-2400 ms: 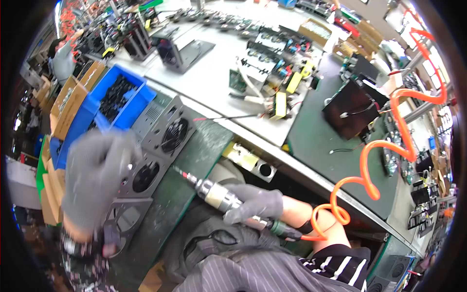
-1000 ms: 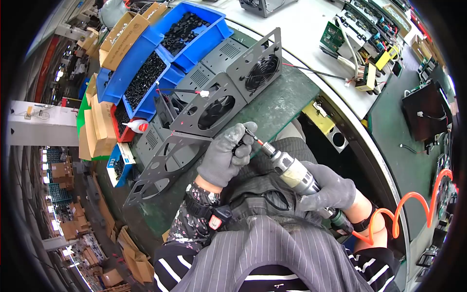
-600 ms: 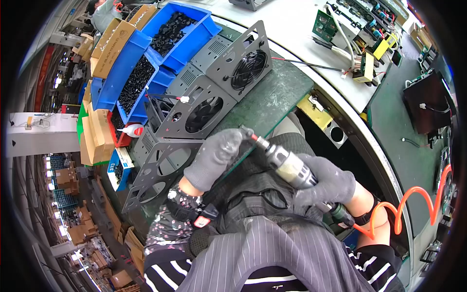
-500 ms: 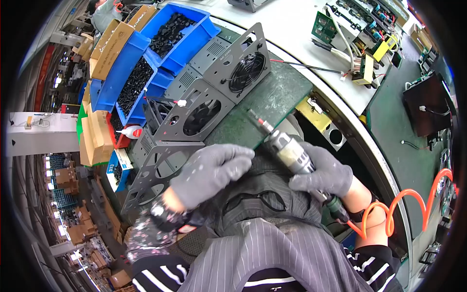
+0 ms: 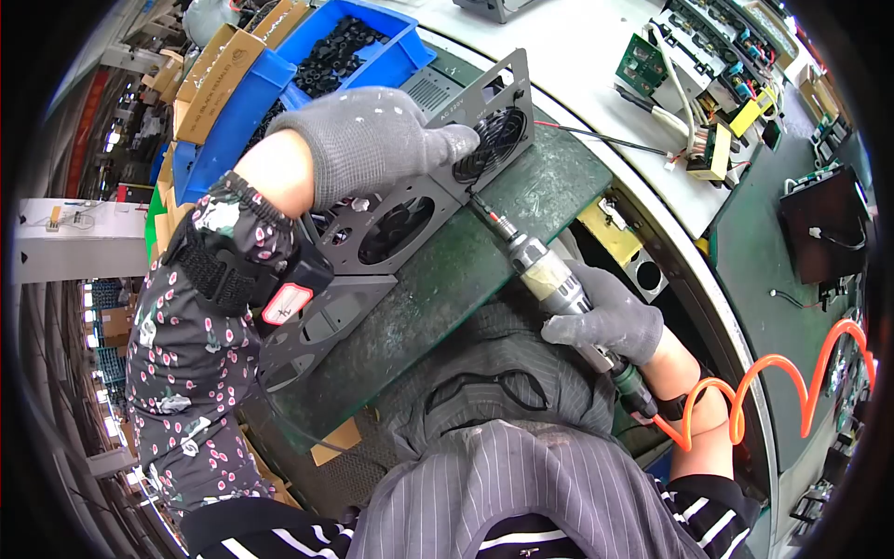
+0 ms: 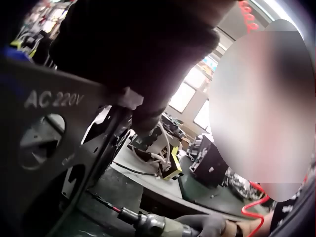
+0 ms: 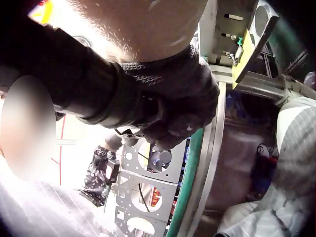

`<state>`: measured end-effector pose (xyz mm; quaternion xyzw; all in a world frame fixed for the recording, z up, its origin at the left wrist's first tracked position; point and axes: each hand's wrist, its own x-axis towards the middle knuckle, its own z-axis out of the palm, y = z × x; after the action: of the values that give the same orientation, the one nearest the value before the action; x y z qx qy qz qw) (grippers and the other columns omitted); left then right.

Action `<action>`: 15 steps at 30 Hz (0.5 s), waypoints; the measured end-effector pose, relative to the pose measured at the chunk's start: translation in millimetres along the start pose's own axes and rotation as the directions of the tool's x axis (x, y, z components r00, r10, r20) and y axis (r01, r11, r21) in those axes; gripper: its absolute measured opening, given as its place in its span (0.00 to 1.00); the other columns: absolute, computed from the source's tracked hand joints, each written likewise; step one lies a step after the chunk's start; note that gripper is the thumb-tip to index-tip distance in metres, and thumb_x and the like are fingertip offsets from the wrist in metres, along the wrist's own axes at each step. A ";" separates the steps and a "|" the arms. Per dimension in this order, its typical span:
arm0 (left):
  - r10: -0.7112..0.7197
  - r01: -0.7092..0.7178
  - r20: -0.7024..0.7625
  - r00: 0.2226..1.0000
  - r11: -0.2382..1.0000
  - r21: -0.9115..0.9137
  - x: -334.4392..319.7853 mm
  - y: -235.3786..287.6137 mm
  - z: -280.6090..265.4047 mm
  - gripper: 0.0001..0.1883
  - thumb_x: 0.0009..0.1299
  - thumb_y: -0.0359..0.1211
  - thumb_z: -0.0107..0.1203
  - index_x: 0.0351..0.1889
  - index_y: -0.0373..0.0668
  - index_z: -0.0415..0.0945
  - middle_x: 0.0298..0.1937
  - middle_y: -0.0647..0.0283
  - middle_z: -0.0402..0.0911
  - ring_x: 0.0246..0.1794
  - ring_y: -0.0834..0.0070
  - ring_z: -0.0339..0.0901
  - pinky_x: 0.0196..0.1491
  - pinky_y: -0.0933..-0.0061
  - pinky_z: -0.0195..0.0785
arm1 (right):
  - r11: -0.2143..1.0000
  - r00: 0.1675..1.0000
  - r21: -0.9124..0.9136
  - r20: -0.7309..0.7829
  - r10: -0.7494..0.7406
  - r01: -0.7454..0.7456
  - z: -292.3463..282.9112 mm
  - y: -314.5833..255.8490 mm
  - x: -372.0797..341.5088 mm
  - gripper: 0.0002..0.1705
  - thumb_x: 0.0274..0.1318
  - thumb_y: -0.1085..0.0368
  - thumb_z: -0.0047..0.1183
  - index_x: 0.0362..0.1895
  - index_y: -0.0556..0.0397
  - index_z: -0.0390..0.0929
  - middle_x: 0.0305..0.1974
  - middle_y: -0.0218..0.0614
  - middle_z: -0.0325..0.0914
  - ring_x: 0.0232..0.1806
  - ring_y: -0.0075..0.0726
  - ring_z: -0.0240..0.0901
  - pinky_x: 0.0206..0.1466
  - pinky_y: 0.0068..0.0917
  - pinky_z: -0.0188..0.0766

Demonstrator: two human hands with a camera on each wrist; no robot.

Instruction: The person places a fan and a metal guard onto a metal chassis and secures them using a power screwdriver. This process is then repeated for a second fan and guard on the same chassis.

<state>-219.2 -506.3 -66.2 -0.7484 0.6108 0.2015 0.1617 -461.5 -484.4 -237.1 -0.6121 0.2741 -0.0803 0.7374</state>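
In the head view my gloved left hand (image 5: pixel 372 135) reaches across the grey metal housings, its fingertips at the black fan (image 5: pixel 503 138) in the panel marked AC 220V (image 5: pixel 451 113). Some of its fingers are hidden, and whether they hold anything is unclear. My right hand (image 5: pixel 610 312) grips a power screwdriver (image 5: pixel 551 277), whose bit points at the lower corner of that panel. The left wrist view shows the marked panel (image 6: pixel 54 96) close up, with the screwdriver (image 6: pixel 155 225) beside it. In the right wrist view my right hand (image 7: pixel 185 106) is dark and partly hidden.
A blue bin (image 5: pixel 400 47) of black parts and a cardboard box (image 5: pixel 222 82) stand behind the left arm. Other housings (image 5: pixel 400 228) line the green bench (image 5: pixel 549 186). An orange coiled hose (image 5: pixel 805 410) runs right from the screwdriver. Cables and boards lie at the upper right.
My left hand has moved from over the lap up and forward to the fan panel. The screwdriver, still gripped by my right hand, has shifted only slightly. The head view has shifted a little.
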 end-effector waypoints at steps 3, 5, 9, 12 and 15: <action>-0.038 0.046 0.100 0.994 0.996 -0.076 11.4 -6.2 2.5 0.32 0.67 0.59 0.46 0.26 0.35 0.77 0.13 0.66 0.65 0.12 0.78 0.67 0.20 0.72 0.63 | 0.991 0.998 0.125 0.045 0.037 -0.042 -1.1 -3.7 1.7 0.35 0.38 0.49 0.65 0.46 0.61 0.71 0.32 0.30 0.69 0.33 0.24 0.63 0.37 0.24 0.63; 0.059 -0.052 0.115 0.992 0.996 -0.068 15.7 -11.3 1.7 0.32 0.67 0.59 0.47 0.23 0.34 0.75 0.13 0.66 0.66 0.13 0.78 0.68 0.19 0.73 0.63 | 0.976 0.992 0.184 0.066 0.110 -0.121 -2.1 -16.3 0.8 0.37 0.36 0.51 0.65 0.48 0.62 0.70 0.32 0.29 0.69 0.34 0.23 0.63 0.39 0.22 0.63; 0.234 -0.219 0.101 0.967 0.965 -0.143 16.6 -15.7 1.7 0.33 0.66 0.59 0.47 0.22 0.33 0.74 0.14 0.66 0.67 0.13 0.78 0.68 0.18 0.73 0.62 | 0.941 0.976 0.259 0.060 0.210 -0.218 0.9 -32.4 -3.5 0.38 0.33 0.51 0.63 0.49 0.62 0.70 0.31 0.28 0.68 0.34 0.22 0.63 0.40 0.21 0.62; 0.215 -0.205 0.101 0.971 0.973 -0.104 14.6 -14.0 -0.2 0.33 0.66 0.59 0.47 0.23 0.33 0.75 0.15 0.65 0.67 0.15 0.78 0.68 0.19 0.73 0.62 | 0.938 0.971 0.253 0.103 0.218 -0.237 -2.1 -30.0 -1.9 0.36 0.39 0.51 0.65 0.48 0.63 0.70 0.32 0.28 0.68 0.36 0.23 0.63 0.40 0.23 0.62; 0.145 -0.136 0.057 0.988 0.980 -0.145 13.5 -12.5 4.8 0.32 0.66 0.58 0.47 0.23 0.33 0.75 0.15 0.65 0.67 0.18 0.77 0.70 0.23 0.73 0.64 | 0.982 0.990 0.135 0.058 0.128 -0.135 -0.9 -25.9 3.7 0.35 0.35 0.52 0.62 0.47 0.62 0.71 0.30 0.28 0.69 0.30 0.22 0.65 0.34 0.20 0.63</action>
<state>-205.1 -512.9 -77.1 -0.7058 0.6406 0.2799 0.1144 -453.2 -493.0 -213.8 -0.5416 0.2896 -0.0354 0.7883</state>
